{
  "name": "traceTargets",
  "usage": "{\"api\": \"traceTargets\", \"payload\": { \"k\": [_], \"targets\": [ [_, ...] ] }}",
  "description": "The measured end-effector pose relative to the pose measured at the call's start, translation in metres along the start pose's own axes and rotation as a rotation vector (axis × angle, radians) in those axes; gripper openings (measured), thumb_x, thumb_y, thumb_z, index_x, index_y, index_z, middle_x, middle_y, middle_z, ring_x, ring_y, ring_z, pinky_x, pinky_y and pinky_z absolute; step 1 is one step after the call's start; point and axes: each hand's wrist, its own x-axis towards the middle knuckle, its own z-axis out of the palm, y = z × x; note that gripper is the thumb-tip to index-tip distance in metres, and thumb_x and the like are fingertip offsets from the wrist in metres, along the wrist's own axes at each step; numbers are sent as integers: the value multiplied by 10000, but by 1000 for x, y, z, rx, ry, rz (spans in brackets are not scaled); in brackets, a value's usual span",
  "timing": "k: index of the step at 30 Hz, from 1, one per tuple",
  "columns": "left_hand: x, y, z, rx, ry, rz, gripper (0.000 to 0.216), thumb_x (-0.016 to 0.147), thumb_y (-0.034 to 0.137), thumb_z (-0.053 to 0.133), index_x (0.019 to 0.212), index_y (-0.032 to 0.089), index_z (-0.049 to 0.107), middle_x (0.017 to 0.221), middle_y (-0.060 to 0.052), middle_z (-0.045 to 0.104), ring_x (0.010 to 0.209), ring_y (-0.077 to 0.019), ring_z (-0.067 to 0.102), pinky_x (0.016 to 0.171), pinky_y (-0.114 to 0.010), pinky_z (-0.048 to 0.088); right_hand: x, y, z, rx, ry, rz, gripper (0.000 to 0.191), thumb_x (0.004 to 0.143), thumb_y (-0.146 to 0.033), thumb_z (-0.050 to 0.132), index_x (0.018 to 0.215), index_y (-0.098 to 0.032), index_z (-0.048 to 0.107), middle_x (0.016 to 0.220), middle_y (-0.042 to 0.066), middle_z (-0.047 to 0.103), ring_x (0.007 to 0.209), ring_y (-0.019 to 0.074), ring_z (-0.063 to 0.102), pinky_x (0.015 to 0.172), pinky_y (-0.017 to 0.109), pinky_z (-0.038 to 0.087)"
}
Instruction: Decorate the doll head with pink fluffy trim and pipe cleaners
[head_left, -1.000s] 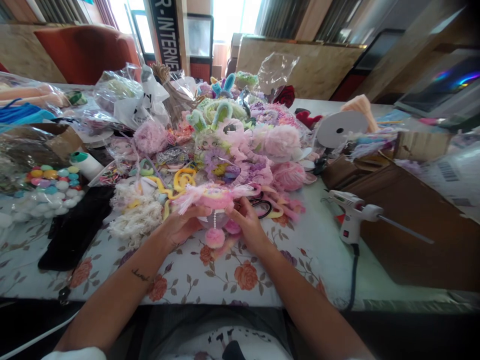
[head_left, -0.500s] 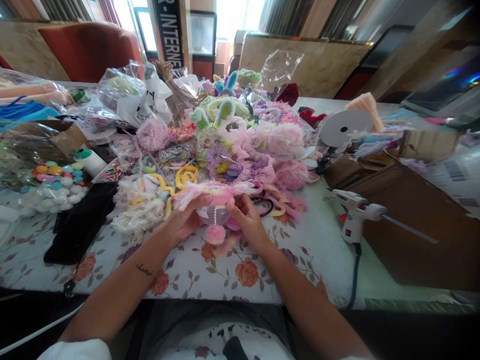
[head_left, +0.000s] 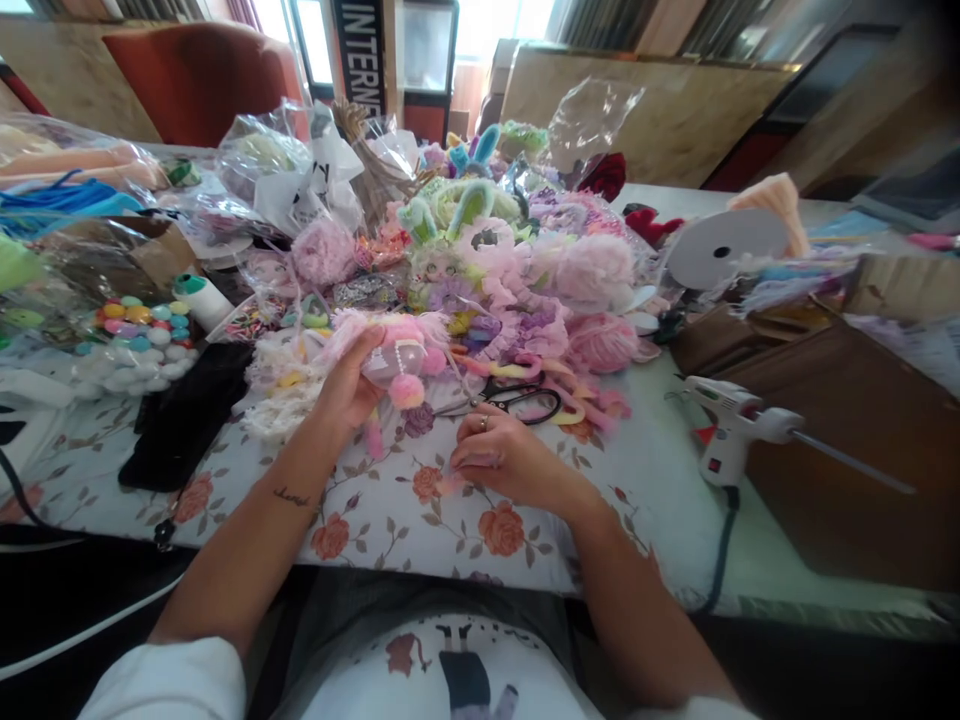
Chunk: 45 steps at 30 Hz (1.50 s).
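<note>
My left hand (head_left: 346, 385) is closed round a fluffy pink ornament (head_left: 401, 355) with a pearl string and a pink pom-pom hanging from it, held a little above the floral tablecloth (head_left: 390, 520). My right hand (head_left: 499, 462) rests low on the cloth, fingers curled and pinched on a small pink piece that I cannot make out. Black-handled scissors (head_left: 517, 400) lie just beyond my right hand.
A heap of pink, purple and green fluffy trims (head_left: 510, 280) fills the table's middle. A white glue gun (head_left: 731, 430) stands at the right beside a brown box (head_left: 840, 440). Coloured pom-poms (head_left: 139, 335) and a black cloth (head_left: 187, 425) lie left.
My left hand has carried the pink ornament left and away from my right hand. My right hand let go of it and dropped to the tablecloth. The view shifted slightly.
</note>
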Motion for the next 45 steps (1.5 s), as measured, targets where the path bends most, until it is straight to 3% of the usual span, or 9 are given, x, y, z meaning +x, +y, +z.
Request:
{"api": "traceTargets", "payload": {
  "k": [5,12,19,24,28,36,39,43,45],
  "targets": [
    [-8,-1,7,45,-13,-35,249,665,276,817,830,137,691,755,-21,727,623,-142,660,580,-239,528,1,6,10,-3,-152,-26,75,771,-136,750,791,-207,765,813,41,644,814,188,541,783,325,467],
    [-9,-5,6,88,-28,-50,267,668,288,820,855,135,705,770,-30,732,638,-143,664,584,-234,539,3,3,15,64,-170,-33,108,824,-121,691,765,-197,739,784,41,658,789,176,557,795,318,458],
    [-22,-12,12,250,-74,-137,318,659,321,829,900,139,730,849,-55,731,770,-184,684,688,-271,539,1,-5,1,682,323,273,148,849,-343,687,802,-211,639,873,44,679,783,181,618,688,316,493],
    [-35,-18,20,365,-159,-142,339,646,349,838,892,142,730,849,-60,724,808,-214,675,681,-282,512,2,-1,2,826,534,252,205,852,-404,681,804,-227,590,704,-4,608,607,132,520,571,277,421],
    [-39,-22,20,399,-184,-131,332,672,379,818,904,160,729,904,-58,720,821,-214,654,661,-291,508,7,-5,8,636,594,197,173,847,-358,695,793,-213,618,732,-1,577,592,116,463,525,261,378],
    [-46,-28,23,354,-218,-134,208,677,304,809,826,193,715,806,-30,710,933,-249,646,702,-293,514,13,-25,17,156,714,5,103,895,-232,626,800,-225,662,789,38,658,749,173,622,650,307,520],
    [-45,-29,22,316,-208,-141,222,669,294,813,833,190,706,835,-31,714,947,-247,648,738,-297,520,7,-29,7,25,878,-67,85,858,-159,656,835,-237,681,794,38,678,741,182,645,638,324,538],
    [-41,-31,18,294,-134,-170,228,643,274,832,805,199,690,810,-15,704,884,-230,649,714,-295,508,0,-25,-17,-115,1244,-141,162,800,-90,701,834,-248,706,771,15,668,740,180,641,691,353,541],
    [-40,-32,16,287,-117,-192,227,640,279,837,785,205,679,787,-3,692,841,-213,640,686,-282,490,1,-21,-21,-83,1217,-135,162,796,-86,706,821,-246,713,774,9,671,739,176,649,703,351,550]
  ]
}}
